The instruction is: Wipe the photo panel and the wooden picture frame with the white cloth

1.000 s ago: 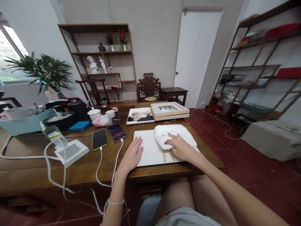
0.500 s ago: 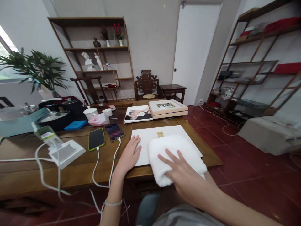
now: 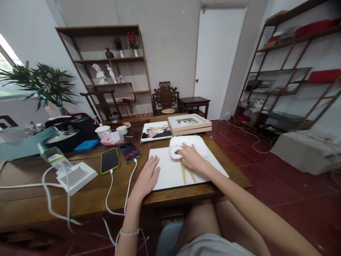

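My left hand [image 3: 147, 176] lies flat on the left edge of a flat white board [image 3: 167, 174], fingers stretched out and holding nothing. My right hand [image 3: 192, 156] grips a folded, fluffy white towel [image 3: 201, 144], which rests on the far part of the board. Its thumb side is tucked into the towel's near fold, so some fingertips are hidden. Two tan strips [image 3: 184, 174] in a narrow V show on the board below the towel; their upper end is covered.
Beyond the board are stacked light-wood picture frames [image 3: 189, 122] and a photo panel [image 3: 156, 131]. To the left lie a phone [image 3: 110, 160] on a white cable [image 3: 107, 195], a second, blurred device [image 3: 129, 151], an opened white box [image 3: 77, 177], and a white lidded pot [image 3: 102, 131].
My right hand and the towel have moved away from me, from the board's near right edge to its far side, uncovering the tan strips. The left hand stays in place.
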Demonstrator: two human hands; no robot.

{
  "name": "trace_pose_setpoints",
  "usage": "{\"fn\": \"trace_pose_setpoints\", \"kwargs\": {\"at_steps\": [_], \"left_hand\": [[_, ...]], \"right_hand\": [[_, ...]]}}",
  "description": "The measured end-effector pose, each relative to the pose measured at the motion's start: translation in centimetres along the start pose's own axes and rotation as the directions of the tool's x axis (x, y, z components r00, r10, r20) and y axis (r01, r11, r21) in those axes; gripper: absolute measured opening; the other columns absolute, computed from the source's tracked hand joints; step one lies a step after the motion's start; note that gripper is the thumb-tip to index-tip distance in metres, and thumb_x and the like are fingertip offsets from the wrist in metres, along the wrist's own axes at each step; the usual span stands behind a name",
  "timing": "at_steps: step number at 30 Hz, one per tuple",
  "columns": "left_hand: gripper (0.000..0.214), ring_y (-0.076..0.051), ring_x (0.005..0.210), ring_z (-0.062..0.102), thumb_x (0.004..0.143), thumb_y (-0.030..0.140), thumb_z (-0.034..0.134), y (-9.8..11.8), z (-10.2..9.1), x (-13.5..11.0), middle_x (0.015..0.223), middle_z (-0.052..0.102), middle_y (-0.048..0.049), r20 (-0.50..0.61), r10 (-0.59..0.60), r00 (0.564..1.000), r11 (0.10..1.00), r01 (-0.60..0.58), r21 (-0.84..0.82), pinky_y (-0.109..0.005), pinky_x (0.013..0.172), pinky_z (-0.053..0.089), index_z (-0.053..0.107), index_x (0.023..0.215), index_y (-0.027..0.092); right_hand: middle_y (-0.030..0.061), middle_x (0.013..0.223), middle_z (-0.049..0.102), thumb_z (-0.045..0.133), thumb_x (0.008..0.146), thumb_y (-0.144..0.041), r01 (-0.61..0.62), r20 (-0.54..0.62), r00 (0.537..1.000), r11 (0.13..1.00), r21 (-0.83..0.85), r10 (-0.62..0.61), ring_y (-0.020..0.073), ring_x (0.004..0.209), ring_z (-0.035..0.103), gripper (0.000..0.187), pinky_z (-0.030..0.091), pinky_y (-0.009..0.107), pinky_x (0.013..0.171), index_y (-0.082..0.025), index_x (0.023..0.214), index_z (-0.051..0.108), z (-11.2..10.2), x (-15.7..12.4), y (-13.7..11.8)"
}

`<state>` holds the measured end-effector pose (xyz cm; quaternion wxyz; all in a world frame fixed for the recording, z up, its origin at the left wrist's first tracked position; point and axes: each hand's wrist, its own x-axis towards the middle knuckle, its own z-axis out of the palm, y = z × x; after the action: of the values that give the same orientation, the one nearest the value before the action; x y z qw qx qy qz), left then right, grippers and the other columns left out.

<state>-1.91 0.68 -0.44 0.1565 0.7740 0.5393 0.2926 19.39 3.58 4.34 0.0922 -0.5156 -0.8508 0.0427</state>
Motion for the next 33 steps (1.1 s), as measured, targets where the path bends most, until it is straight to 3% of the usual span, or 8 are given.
{"fn": "trace_pose_setpoints", "kwargs": {"at_steps": [5,10,13,16,19,26,29,33], "left_hand": [[0.047,-0.021,0.137,0.027,0.088,0.035,0.037,0.1,0.0,0.0,0.143,0.042,-0.0118,0.011,-0.014,1.0,1.0,0.014,0.0,-0.041,0.113,0.021,0.05,0.127,0.013],[0.046,-0.021,0.137,0.028,0.088,0.035,0.036,-0.1,0.0,0.0,0.143,0.041,-0.0115,0.004,0.007,1.0,1.0,-0.007,0.006,-0.042,0.113,0.022,0.05,0.126,0.014],[0.045,-0.021,0.136,0.029,0.088,0.033,0.035,-0.1,0.0,0.0,0.142,0.042,-0.0108,-0.001,0.019,1.0,1.0,-0.019,0.008,-0.042,0.113,0.022,0.051,0.126,0.014],[0.045,-0.021,0.136,0.029,0.089,0.033,0.034,-0.1,0.1,0.1,0.142,0.043,-0.0101,-0.008,0.012,1.0,1.0,-0.012,0.006,-0.043,0.113,0.022,0.051,0.125,0.015],[0.045,-0.02,0.136,0.029,0.089,0.031,0.032,-0.1,0.2,0.1,0.142,0.043,-0.0107,-0.006,0.0,1.0,1.0,0.0,0.005,-0.042,0.113,0.021,0.051,0.126,0.014],[0.046,-0.019,0.136,0.029,0.091,0.029,0.028,-0.5,0.3,0.0,0.142,0.043,-0.0104,-0.009,0.006,1.0,1.0,-0.006,-0.003,-0.039,0.113,0.021,0.05,0.127,0.013],[0.046,-0.019,0.136,0.029,0.09,0.027,0.027,-0.6,0.4,0.1,0.142,0.043,-0.0112,-0.009,0.007,1.0,1.0,-0.007,-0.003,-0.038,0.113,0.021,0.049,0.128,0.011],[0.047,-0.02,0.136,0.029,0.09,0.025,0.027,-0.6,0.4,0.1,0.142,0.042,-0.013,-0.007,0.021,1.0,1.0,-0.021,-0.006,-0.039,0.113,0.022,0.049,0.127,0.008]], "right_hand": [[0.0172,0.139,0.042,0.039,0.071,0.002,-0.022,0.0,1.0,0.999,-0.049,0.022,0.0396,0.131,0.023,0.052,0.018,0.068,0.097,-0.013,0.117,0.059,0.5,-1.8,-3.0],[0.0155,0.144,0.036,0.046,0.069,-0.002,0.172,0.112,0.98,0.984,-0.04,-0.167,0.0411,0.134,0.018,0.047,0.013,0.066,0.103,-0.013,0.111,0.063,-0.2,-8.1,-6.5],[0.0113,0.145,0.036,0.045,0.066,-0.001,0.241,0.145,0.959,0.97,0.039,-0.244,0.0376,0.136,0.016,0.046,0.011,0.063,0.105,-0.015,0.105,0.066,-0.6,-10.5,-6.4],[0.0065,0.142,0.041,0.041,0.062,0.002,0.233,0.088,0.966,0.966,0.113,-0.243,0.0288,0.137,0.02,0.054,0.015,0.056,0.108,-0.019,0.105,0.065,-0.7,-9.9,-4.3],[0.0111,0.134,0.05,0.039,0.064,0.002,0.178,0.053,0.982,0.98,0.091,-0.183,0.0255,0.134,0.028,0.055,0.022,0.052,0.107,-0.018,0.11,0.062,-0.7,-6.6,-1.8],[0.0166,0.135,0.047,0.038,0.072,0.001,0.11,-0.003,0.994,0.993,-0.038,-0.11,0.0352,0.129,0.031,0.052,0.021,0.065,0.099,-0.013,0.118,0.057,0.2,0.9,-2.3],[0.015,0.137,0.046,0.041,0.073,-0.002,0.149,0.0,0.989,0.988,-0.05,-0.149,0.0351,0.128,0.032,0.049,0.019,0.063,0.102,-0.014,0.116,0.059,0.3,-0.9,-4.3],[0.0137,0.138,0.045,0.043,0.071,-0.004,0.269,0.087,0.96,0.962,-0.039,-0.264,0.0366,0.13,0.03,0.043,0.016,0.06,0.105,-0.014,0.106,0.065,-0.4,-7.4,-6.6]]}}
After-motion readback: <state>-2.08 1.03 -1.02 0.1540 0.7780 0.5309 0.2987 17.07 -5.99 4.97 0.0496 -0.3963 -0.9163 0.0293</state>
